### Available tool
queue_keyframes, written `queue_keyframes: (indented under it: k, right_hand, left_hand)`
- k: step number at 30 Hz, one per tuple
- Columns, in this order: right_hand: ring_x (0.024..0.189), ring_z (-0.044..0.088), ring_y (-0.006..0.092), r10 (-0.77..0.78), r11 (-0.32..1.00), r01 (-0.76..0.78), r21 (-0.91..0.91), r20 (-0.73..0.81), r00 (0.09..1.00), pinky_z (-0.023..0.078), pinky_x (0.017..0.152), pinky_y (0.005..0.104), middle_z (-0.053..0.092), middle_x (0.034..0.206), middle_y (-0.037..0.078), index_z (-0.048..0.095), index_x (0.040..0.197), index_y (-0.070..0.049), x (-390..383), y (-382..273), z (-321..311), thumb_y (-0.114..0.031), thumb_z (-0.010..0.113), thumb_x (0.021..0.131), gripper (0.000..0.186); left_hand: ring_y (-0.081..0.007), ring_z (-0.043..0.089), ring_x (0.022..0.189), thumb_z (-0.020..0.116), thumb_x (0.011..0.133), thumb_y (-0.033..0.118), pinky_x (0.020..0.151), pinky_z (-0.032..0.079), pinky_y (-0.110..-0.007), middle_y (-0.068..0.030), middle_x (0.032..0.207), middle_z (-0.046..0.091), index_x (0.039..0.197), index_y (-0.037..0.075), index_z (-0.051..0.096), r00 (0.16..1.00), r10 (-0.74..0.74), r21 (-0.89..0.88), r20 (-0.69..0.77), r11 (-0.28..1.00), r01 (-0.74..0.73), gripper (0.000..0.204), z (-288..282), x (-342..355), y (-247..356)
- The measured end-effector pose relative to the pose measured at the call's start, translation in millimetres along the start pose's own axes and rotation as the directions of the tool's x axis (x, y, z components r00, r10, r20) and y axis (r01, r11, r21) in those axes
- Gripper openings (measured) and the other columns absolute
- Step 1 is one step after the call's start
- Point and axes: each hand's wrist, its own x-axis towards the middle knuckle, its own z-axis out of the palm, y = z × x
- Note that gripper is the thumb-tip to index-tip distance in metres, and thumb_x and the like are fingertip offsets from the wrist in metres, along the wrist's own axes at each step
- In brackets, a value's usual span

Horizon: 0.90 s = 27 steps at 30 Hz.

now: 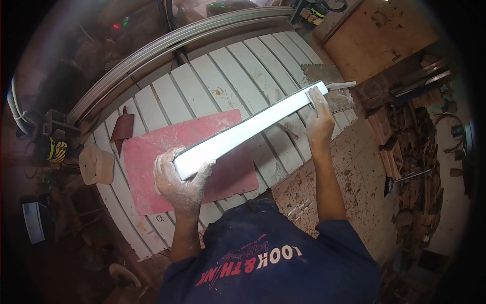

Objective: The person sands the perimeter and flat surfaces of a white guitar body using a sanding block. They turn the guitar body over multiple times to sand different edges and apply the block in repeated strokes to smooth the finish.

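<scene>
A long white bar point(248, 133) with a dark far edge is held up at a slant above the slatted bench, its right end farther away. My left hand point(183, 183), dusted white, wraps round the wider near end, thumb on one side and fingers on the other. My right hand point(320, 119) grips the bar close to its narrow far end, fingers on the upper face. Under the bar's left half lies a flat pink sheet point(147, 175) with pale dust on it. The bar's underside is hidden.
The bench point(207, 83) has pale slats with dark gaps. A metal rail point(187, 43) crosses behind it. A curled reddish-brown sheet point(122, 130) and a beige block point(96, 164) sit at the left. A notched plate point(324, 75) lies far right, wood scraps point(412, 167) beyond.
</scene>
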Motion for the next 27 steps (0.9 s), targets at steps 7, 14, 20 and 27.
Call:
queue_keyframes:
  k: [7,14,20,27]
  right_hand:
    - [0.085,0.07,0.0268,-0.132,0.991,0.126,0.049,0.173,0.976,0.056,0.08,0.0367,0.073,0.11,0.021,0.07,0.117,0.003,-17.6,6.2,-4.5,0.002,0.056,0.087,0.034]
    - [0.081,0.066,0.0267,-0.047,0.997,0.036,0.064,0.186,0.981,0.054,0.075,0.041,0.071,0.125,0.021,0.07,0.12,0.001,-14.5,-24.3,-10.1,0.001,0.057,0.089,0.034]
    - [0.099,0.069,0.0318,0.079,0.996,-0.076,-0.039,0.094,0.992,0.054,0.088,0.0393,0.07,0.128,0.021,0.069,0.127,0.001,-1.5,11.6,-2.7,0.007,0.055,0.087,0.043]
    - [0.096,0.071,0.0375,0.095,0.994,-0.09,-0.055,0.08,0.992,0.056,0.087,0.0443,0.073,0.115,0.022,0.07,0.123,0.002,14.9,39.6,-10.6,0.003,0.054,0.092,0.035]
  left_hand:
    - [-0.0319,0.065,0.087,0.097,0.063,0.034,0.077,0.053,-0.043,-0.0128,0.097,0.066,0.104,0.003,0.067,1.0,-0.003,0.015,0.003,1.0,0.003,0.06,-2.6,-0.2,2.0]
    - [-0.0321,0.065,0.088,0.097,0.062,0.035,0.079,0.052,-0.044,-0.0124,0.097,0.067,0.104,0.003,0.067,1.0,0.021,0.045,0.006,0.999,-0.021,0.06,-2.4,-1.1,0.8]
    - [-0.0323,0.065,0.088,0.096,0.063,0.035,0.08,0.052,-0.044,-0.0122,0.096,0.067,0.102,0.004,0.067,1.0,0.006,0.036,0.007,0.999,-0.006,0.058,-0.9,-1.5,2.2]
    - [-0.0324,0.064,0.088,0.096,0.063,0.036,0.08,0.051,-0.044,-0.0121,0.096,0.067,0.103,0.003,0.067,1.0,-0.027,-0.002,0.012,1.0,0.027,0.059,-0.5,-0.1,3.2]
